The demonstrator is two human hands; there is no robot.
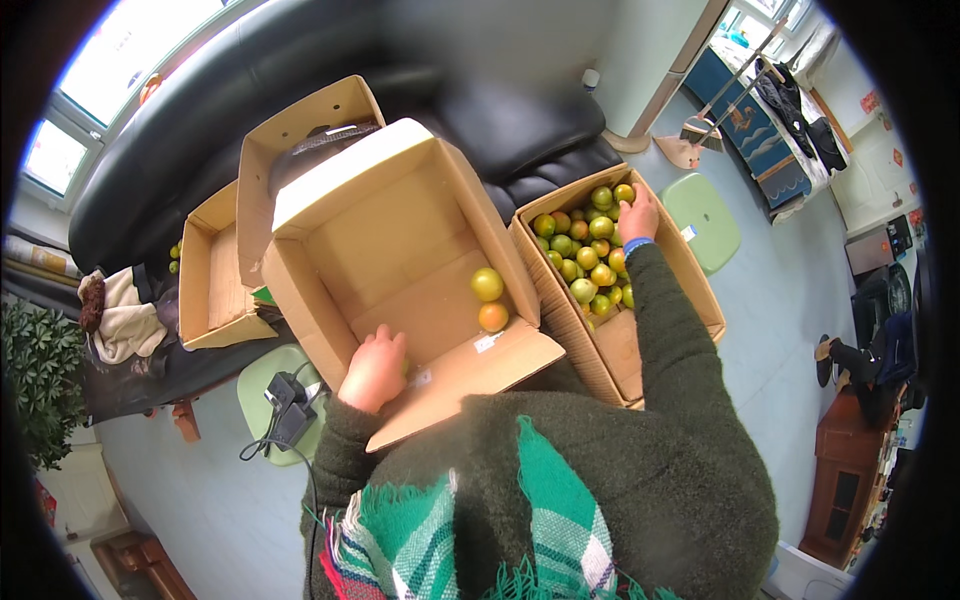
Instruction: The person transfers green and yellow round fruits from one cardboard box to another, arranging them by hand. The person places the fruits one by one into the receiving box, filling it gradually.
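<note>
Green and orange tomatoes point(583, 290) lie heaped in the cardboard box point(706, 300) on my right. At the far end of this heap, my right hand point(638, 216) has its fingers closed on a green tomato point(624, 192). A larger cardboard box point(385, 235) stands tilted in front of me with its mouth toward me. Two tomatoes rest inside it near its right wall, a yellow-green one point(487, 284) and an orange one point(493, 317). My left hand point(375, 370) reaches over its near left edge, fingers curled; a yellowish-green sliver of a tomato shows beside them, mostly hidden.
More open cardboard boxes point(212, 270) stand left of the large one, against a black sofa point(180, 140). A green stool point(262, 385) bears a black adapter with cables point(290, 412). Another green stool point(705, 225) is beyond the tomato box. Clothes point(130, 325) lie on the sofa's left end.
</note>
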